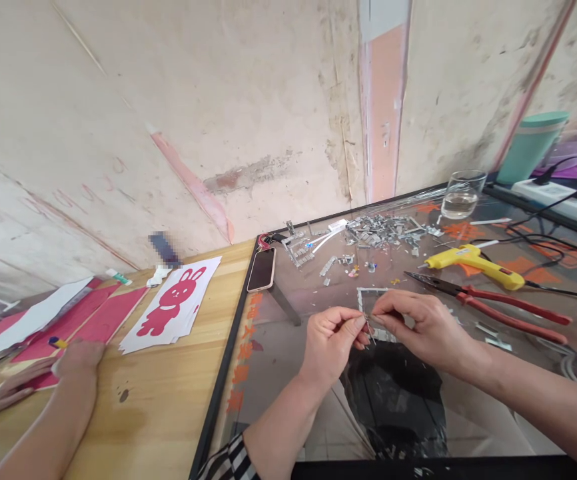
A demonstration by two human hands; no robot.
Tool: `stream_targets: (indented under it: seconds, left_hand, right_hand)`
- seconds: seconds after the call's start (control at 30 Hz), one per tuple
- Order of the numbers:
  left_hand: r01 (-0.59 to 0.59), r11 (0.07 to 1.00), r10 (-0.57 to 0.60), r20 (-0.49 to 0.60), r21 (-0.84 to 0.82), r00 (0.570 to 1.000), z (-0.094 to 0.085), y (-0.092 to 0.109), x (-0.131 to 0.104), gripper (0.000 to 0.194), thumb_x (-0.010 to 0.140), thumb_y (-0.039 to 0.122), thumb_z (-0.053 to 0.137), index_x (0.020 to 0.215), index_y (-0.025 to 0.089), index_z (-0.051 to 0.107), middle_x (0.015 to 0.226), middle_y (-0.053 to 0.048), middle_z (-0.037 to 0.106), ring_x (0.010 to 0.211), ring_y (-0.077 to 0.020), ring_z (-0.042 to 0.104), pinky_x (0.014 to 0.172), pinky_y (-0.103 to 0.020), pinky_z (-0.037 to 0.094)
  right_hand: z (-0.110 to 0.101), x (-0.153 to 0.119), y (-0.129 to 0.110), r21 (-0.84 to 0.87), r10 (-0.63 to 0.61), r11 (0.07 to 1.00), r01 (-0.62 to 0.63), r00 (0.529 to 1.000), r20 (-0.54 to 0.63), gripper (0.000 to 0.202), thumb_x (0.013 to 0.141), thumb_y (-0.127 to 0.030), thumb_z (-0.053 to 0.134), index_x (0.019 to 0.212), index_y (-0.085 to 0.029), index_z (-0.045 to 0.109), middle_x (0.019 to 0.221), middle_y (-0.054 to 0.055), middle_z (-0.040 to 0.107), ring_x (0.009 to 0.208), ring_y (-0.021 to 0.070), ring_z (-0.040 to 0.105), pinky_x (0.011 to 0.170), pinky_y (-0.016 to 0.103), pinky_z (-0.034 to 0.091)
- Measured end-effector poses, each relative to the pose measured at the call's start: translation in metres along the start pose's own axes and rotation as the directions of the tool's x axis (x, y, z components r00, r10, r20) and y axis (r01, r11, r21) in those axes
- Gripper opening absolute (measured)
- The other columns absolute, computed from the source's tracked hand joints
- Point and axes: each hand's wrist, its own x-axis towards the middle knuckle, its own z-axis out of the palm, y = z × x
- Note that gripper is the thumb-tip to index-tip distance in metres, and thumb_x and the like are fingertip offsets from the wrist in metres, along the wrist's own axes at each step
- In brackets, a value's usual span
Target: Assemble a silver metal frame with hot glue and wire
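Note:
My left hand (331,340) and my right hand (418,323) meet over a glass-topped table (278,387). Between the fingertips of both hands I pinch one small thin metal piece (368,325). Its exact shape is too small to tell. Just behind my fingers lies a small square frame of silver pieces (368,293) on the glass. A heap of small silver metal pieces (383,230) lies farther back.
Red-handled long-nose pliers (493,303) and a yellow glue gun (473,263) lie to the right, cables behind them. A glass (462,193), a teal cup (531,147) and a phone (261,269) stand farther off. Another person's hands (76,357) rest on red paper (88,323) beside a rabbit cutout (173,303).

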Motion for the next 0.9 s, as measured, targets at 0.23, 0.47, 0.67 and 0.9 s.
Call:
stream_targets:
  seconds: [0.23,0.47,0.67,0.9]
  left_hand:
    - [-0.317,0.844,0.302,0.105,0.433,0.948,-0.007,0.001,-0.002,0.020,0.080,0.028,0.052,0.080,0.020,0.070,0.067,-0.006,0.064,0.067,-0.0151,0.057,0.072,-0.027,0.044]
    - [0.054,0.998,-0.054,0.011,-0.038,0.998,-0.004,-0.008,0.011,0.018,0.073,0.031,0.060,0.070,0.014,0.064,0.061,-0.003,0.062,0.049,-0.0095,0.051,0.048,-0.021,0.041]
    - [0.089,0.986,-0.092,-0.016,-0.144,0.996,-0.006,-0.004,0.012,0.018,0.070,0.029,0.063,0.068,0.012,0.064,0.060,-0.003,0.062,0.048,-0.0072,0.050,0.047,-0.019,0.040]
    - [0.113,0.985,-0.115,-0.004,-0.129,0.993,-0.002,-0.002,0.009,0.016,0.070,0.027,0.063,0.067,0.011,0.064,0.058,-0.003,0.061,0.047,-0.0076,0.051,0.047,-0.019,0.040]
  right_hand:
    - [0.012,0.005,0.010,0.562,0.434,0.597,-0.573,0.819,0.375,0.027,0.069,-0.042,0.062,0.064,-0.017,0.055,0.055,-0.004,0.050,0.046,0.0061,0.038,0.043,0.020,0.028]
    - [0.003,0.010,0.017,0.430,0.368,0.797,-0.424,0.906,0.212,0.026,0.073,-0.040,0.060,0.086,-0.017,0.062,0.073,0.002,0.063,0.063,0.0121,0.055,0.057,0.025,0.044]
    - [-0.007,0.006,0.016,-0.114,-0.248,0.963,0.244,0.969,-0.016,0.028,0.081,-0.015,0.048,0.105,-0.023,0.058,0.107,0.008,0.059,0.097,0.0193,0.053,0.083,0.037,0.044]
    - [-0.001,0.003,0.021,-0.341,-0.450,0.837,0.428,0.893,0.017,0.021,0.079,-0.014,0.054,0.098,-0.020,0.058,0.096,0.008,0.063,0.086,0.0179,0.055,0.076,0.035,0.046]
